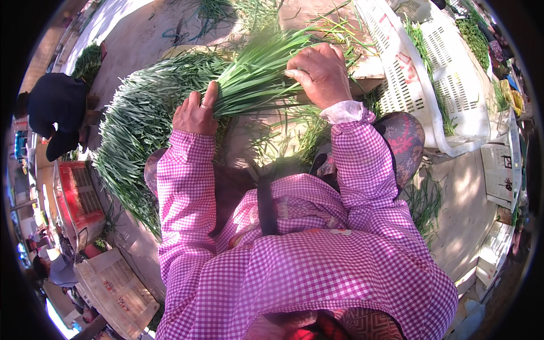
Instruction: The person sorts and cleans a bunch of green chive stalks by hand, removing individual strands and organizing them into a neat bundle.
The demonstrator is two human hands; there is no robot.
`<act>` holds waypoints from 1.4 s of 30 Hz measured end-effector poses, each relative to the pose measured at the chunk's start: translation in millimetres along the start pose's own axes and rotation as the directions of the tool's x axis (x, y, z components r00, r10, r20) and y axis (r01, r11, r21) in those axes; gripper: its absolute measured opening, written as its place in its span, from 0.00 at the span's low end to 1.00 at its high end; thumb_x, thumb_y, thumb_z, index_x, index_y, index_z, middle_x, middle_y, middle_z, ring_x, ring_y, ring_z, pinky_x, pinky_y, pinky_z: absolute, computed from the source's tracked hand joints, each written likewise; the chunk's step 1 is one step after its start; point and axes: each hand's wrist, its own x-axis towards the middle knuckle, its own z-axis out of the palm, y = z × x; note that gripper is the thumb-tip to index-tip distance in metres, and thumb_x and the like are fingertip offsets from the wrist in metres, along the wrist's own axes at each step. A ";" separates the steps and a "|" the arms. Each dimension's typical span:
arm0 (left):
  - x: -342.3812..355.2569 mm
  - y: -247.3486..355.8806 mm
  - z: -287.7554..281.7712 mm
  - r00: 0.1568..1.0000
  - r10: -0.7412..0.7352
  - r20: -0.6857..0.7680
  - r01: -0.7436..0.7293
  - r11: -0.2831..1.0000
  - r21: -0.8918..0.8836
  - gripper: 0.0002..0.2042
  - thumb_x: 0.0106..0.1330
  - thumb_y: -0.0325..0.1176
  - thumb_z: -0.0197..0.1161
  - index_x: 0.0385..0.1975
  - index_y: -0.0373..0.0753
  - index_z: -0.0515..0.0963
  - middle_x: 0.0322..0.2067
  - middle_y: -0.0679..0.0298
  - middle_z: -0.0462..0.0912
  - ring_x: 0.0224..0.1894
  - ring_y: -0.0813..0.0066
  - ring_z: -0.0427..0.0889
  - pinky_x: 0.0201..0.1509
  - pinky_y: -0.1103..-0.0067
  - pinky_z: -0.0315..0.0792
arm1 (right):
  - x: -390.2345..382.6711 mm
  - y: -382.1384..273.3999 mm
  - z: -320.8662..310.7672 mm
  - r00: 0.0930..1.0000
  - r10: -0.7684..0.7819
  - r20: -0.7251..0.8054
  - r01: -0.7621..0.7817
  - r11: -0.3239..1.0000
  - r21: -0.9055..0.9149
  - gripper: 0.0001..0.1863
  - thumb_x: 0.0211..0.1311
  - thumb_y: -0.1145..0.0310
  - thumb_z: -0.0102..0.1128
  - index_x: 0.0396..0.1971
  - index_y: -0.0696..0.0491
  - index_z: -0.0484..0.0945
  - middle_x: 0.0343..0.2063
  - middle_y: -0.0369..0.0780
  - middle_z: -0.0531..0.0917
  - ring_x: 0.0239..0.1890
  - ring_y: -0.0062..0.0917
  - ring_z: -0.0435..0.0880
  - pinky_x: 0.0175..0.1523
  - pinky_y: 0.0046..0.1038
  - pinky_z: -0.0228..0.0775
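A bunch of garlic chives (pixel 255 71), long flat green leaves, stretches between my two hands in front of me. My left hand (pixel 195 113) is closed round its left end, the thumb lying along the top. At the other end, my right hand (pixel 322 73) has its fingers curled and its thumb bent over the leaves; the palm hides part of its grip. A large heap of chives (pixel 133 124) lies to the left, reaching under the bunch. Loose leaves (pixel 289 133) are scattered between my knees, and more cuttings (pixel 345 34) rest on a low board (pixel 371 67) beyond my right hand.
A white slatted crate (pixel 396 73) stands close at the right, some greens inside. More crates are at the left, one red (pixel 79 195) and one pale (pixel 119 292). A person in dark clothing (pixel 56 105) is at the far left, near another pile of greens (pixel 88 62).
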 end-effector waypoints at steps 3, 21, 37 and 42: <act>-2.3 -2.2 -0.7 1.000 0.001 -0.015 -0.001 1.000 0.021 0.38 0.40 0.22 0.62 0.57 0.57 0.64 0.30 0.62 0.70 0.32 0.64 0.77 0.34 0.69 0.71 | 2.7 2.8 -7.5 0.974 0.227 -0.013 -0.203 0.895 0.396 0.05 0.50 0.65 0.65 0.25 0.49 0.79 0.26 0.29 0.79 0.36 0.24 0.76 0.47 0.30 0.63; -0.3 -10.2 2.2 0.983 -0.062 -0.174 0.078 0.993 0.087 0.32 0.46 0.20 0.57 0.54 0.58 0.67 0.27 0.63 0.71 0.29 0.64 0.77 0.30 0.71 0.69 | -10.3 16.3 -19.4 0.894 0.250 0.373 -0.265 0.964 -0.012 0.11 0.55 0.56 0.57 0.30 0.47 0.77 0.22 0.39 0.81 0.28 0.36 0.80 0.34 0.35 0.71; 0.3 -8.0 6.3 0.921 0.123 -0.370 -0.050 0.979 0.200 0.31 0.47 0.23 0.55 0.54 0.61 0.69 0.26 0.66 0.71 0.24 0.71 0.74 0.25 0.75 0.66 | -4.5 38.0 -42.4 0.869 0.489 -0.070 -0.437 0.827 0.354 0.14 0.58 0.57 0.57 0.29 0.54 0.79 0.24 0.34 0.81 0.30 0.23 0.76 0.39 0.24 0.66; 3.2 -7.4 8.1 0.878 0.197 -0.435 -0.130 0.975 0.179 0.29 0.49 0.24 0.54 0.54 0.59 0.70 0.28 0.66 0.74 0.25 0.71 0.76 0.26 0.76 0.67 | -10.6 45.4 -25.6 0.884 0.468 0.004 -0.467 0.881 0.074 0.13 0.54 0.59 0.56 0.36 0.48 0.80 0.32 0.37 0.82 0.38 0.29 0.78 0.45 0.28 0.67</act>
